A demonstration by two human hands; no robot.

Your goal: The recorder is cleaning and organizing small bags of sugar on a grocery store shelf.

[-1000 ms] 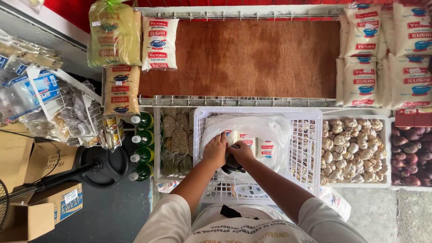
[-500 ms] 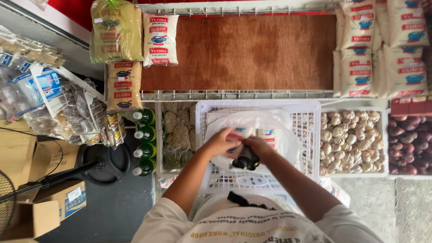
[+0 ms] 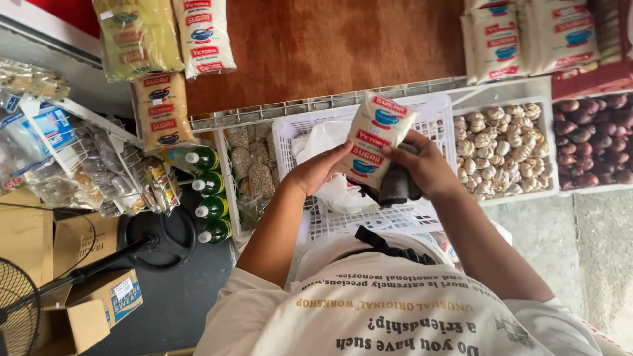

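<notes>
I hold a white sugar packet (image 3: pixel 377 134) with red and blue print up over a white plastic basket (image 3: pixel 438 117). My left hand (image 3: pixel 322 169) supports its left side from below. My right hand (image 3: pixel 427 165) grips its right edge and also clutches a dark crumpled thing (image 3: pixel 397 189); what it is I cannot tell. A white plastic bag (image 3: pixel 321 142) lies open in the basket under the packet.
More sugar packets (image 3: pixel 206 34) lie on the brown shelf (image 3: pixel 330 46) beyond. A crate of garlic (image 3: pixel 502 153) and red onions (image 3: pixel 593 135) sit at the right. Green bottles (image 3: pixel 206 192), a wire rack of sachets (image 3: pixel 99 165), cardboard boxes (image 3: pixel 99 304) and a fan (image 3: pixel 18 306) stand at the left.
Both hands were down in the plastic bag in the basket. They have come up with a sugar packet, which is now clear of the bag.
</notes>
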